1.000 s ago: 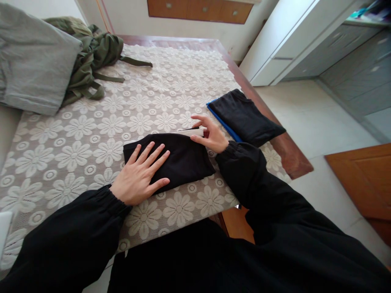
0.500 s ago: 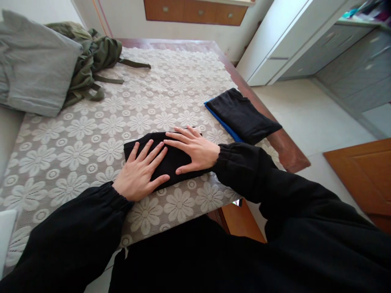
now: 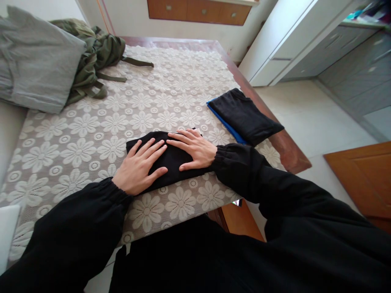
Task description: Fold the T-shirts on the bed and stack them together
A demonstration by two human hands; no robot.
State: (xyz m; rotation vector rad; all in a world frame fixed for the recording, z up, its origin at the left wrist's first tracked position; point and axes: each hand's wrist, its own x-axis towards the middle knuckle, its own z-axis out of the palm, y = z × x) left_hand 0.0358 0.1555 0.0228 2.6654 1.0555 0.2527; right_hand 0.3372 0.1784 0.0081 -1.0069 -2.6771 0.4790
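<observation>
— Wooden drawers run along the far wall, and grey cabinets stand off to the right over a pale tiled floor. What carries the things?

— A wooden bench (image 3: 290, 156) under a lace cloth (image 3: 91, 142) patterned with white flowers.

— And where are the hands?

— Both lie flat on a folded black garment (image 3: 172, 160) near the front edge of the bench. The left hand (image 3: 139, 169) has its fingers spread and released, palm down on the garment's left half. The right hand (image 3: 194, 148) is likewise flat and unclenched on the right half, its fingers pointing left, close to those of the left hand. Neither grasps anything; they press on the fabric.

— Sleeves?

— Black, gathered at the wrists, on both arms.

— What else is on the bench?

— To the right, near the edge and well apart from the hands, a second folded black garment (image 3: 246, 116) rests on something blue (image 3: 224, 124), of which only a thin strip shows along its left side. At the far left corner is a crumpled olive-green garment (image 3: 97, 57) with straps trailing onto the lace, and just beside it, further left, a grey cloth (image 3: 33, 67) in a large fold.

— Anything at the near left?

— A white corner (image 3: 7, 232) of something at the frame's edge; I cannot tell what it is.
</observation>
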